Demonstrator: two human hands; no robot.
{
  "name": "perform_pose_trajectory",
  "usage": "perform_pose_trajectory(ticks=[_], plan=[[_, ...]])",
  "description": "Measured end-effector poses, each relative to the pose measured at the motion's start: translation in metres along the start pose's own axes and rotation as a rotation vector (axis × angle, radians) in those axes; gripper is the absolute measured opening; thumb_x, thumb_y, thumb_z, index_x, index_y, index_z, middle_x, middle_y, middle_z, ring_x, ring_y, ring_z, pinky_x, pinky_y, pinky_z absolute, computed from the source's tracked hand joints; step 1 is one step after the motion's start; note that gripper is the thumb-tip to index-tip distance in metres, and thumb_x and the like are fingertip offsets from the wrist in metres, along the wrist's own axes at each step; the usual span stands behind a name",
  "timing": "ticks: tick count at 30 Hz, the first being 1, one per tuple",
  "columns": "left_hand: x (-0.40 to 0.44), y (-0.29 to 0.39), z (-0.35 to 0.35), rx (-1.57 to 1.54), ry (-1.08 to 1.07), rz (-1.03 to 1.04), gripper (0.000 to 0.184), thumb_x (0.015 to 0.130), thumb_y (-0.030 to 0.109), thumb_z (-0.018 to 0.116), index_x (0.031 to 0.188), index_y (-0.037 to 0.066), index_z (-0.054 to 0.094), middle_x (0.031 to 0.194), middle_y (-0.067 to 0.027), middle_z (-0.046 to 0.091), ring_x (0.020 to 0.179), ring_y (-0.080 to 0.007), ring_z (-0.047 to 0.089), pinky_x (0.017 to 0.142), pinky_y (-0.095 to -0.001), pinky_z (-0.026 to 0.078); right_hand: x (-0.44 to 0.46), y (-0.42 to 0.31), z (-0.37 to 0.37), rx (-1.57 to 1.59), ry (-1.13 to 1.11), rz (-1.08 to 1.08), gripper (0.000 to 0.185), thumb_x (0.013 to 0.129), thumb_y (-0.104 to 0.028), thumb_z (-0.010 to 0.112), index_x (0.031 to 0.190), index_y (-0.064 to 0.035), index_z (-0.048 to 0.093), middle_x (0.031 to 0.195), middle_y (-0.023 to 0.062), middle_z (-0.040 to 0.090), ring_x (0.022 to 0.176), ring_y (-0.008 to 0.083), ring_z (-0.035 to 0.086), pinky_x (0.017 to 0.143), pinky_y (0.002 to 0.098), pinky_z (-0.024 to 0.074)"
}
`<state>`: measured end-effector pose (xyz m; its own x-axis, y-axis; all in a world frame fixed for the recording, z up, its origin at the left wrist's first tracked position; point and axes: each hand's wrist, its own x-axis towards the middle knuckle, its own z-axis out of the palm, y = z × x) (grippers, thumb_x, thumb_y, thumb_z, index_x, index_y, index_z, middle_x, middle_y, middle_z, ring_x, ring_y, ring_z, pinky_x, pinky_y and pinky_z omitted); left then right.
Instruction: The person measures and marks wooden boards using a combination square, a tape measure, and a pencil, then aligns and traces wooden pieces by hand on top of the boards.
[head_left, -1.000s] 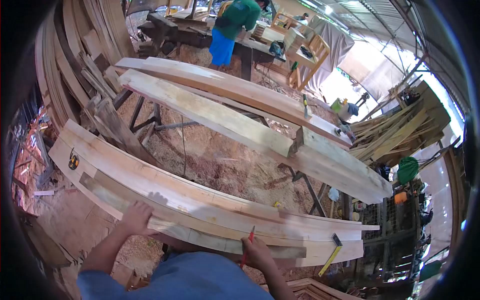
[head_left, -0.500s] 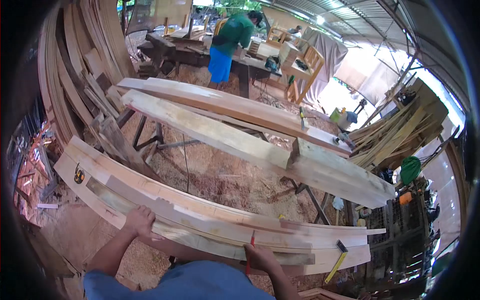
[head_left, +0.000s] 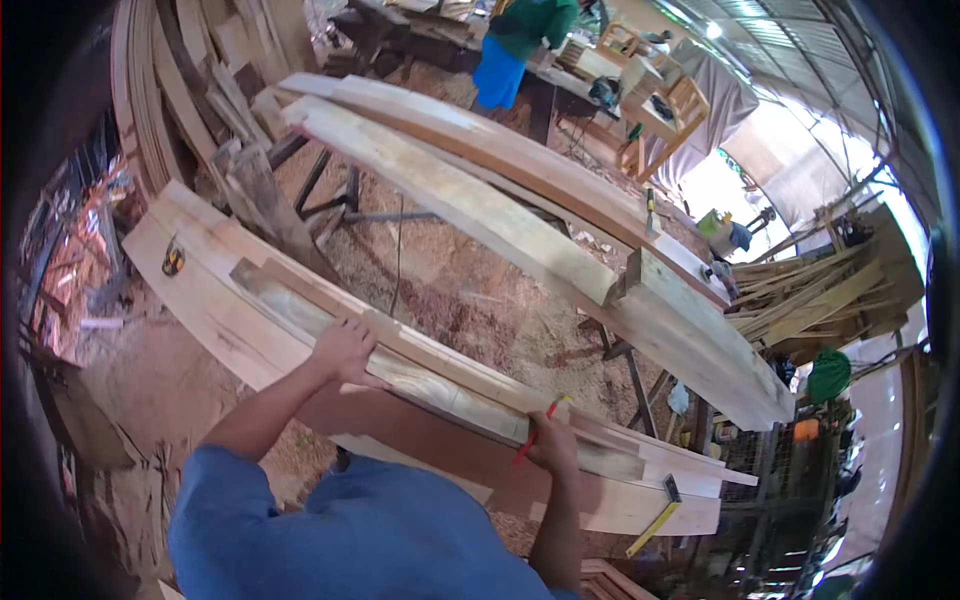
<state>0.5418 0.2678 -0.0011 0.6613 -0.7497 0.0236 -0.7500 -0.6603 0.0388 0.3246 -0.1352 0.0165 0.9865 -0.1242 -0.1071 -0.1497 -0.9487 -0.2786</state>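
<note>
My left hand (head_left: 345,352) is closed over a narrow wooden plank (head_left: 440,392), its fingers across the far side and its thumb along the near side. This plank lies lengthwise on a wider, pale wooden board (head_left: 225,335). Farther right, my right hand (head_left: 553,445) is wrapped round a red pencil (head_left: 524,447) and rests at the plank's near edge. A yellow-bladed try square (head_left: 655,528) lies across the right end of the board. Near the board's left end sits a black and yellow tape measure (head_left: 173,262).
Beyond the board, long thick timbers (head_left: 470,212) rest on metal trestles (head_left: 352,190). A hammer (head_left: 650,215) stands out on the farthest timber. Planks lean at the left (head_left: 135,100), offcuts are stacked at the right (head_left: 820,300), and a person in green (head_left: 530,35) bends at a far bench.
Both hands and the narrow plank have moved away from my body, toward the board's far side. More of the board's near surface shows. The view has tilted downward and turned.
</note>
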Motion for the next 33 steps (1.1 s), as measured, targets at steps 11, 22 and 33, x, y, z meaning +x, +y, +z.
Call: perform_pose_trajectory(ticks=[11, 22, 33], plan=[[-0.004, 0.001, 0.005, -0.02, 0.168, 0.017, 0.095, 0.063, 0.09, 0.062, 0.097, 0.002, 0.067, 0.099, -0.0171, 0.064, 0.097, -0.0327, 0.06, 0.091, -0.0421, 0.043, -0.002, -0.005, 0.008, 0.011, 0.047, 0.005, 0.073, 0.052, -0.032, 0.092, 0.118, -0.0154, 0.066, 0.086, 0.0087, 0.066, 0.09, 0.0342, 0.065, 0.08, 0.047, 0.0487], [-0.007, 0.009, 0.001, -0.052, 0.076, -0.059, 0.096, 0.062, 0.089, 0.064, 0.101, 0.002, 0.068, 0.104, -0.0154, 0.065, 0.107, -0.0309, 0.058, 0.098, -0.0404, 0.04, -0.003, 0.013, 0.026, -0.034, 0.052, 0.015, 0.072, 0.055, -0.033, 0.092, 0.12, -0.0168, 0.065, 0.089, 0.0072, 0.066, 0.093, 0.0333, 0.065, 0.081, 0.0472, 0.0487], [-0.005, 0.007, 0.007, -0.031, 0.131, -0.024, 0.093, 0.062, 0.088, 0.065, 0.097, 0.002, 0.07, 0.104, -0.015, 0.065, 0.104, -0.0319, 0.059, 0.097, -0.0429, 0.042, -0.008, -0.002, 0.024, 0.036, 0.135, 0.053, 0.07, 0.056, -0.031, 0.091, 0.119, -0.0168, 0.066, 0.089, 0.0089, 0.065, 0.093, 0.0328, 0.064, 0.082, 0.0465, 0.0496]])
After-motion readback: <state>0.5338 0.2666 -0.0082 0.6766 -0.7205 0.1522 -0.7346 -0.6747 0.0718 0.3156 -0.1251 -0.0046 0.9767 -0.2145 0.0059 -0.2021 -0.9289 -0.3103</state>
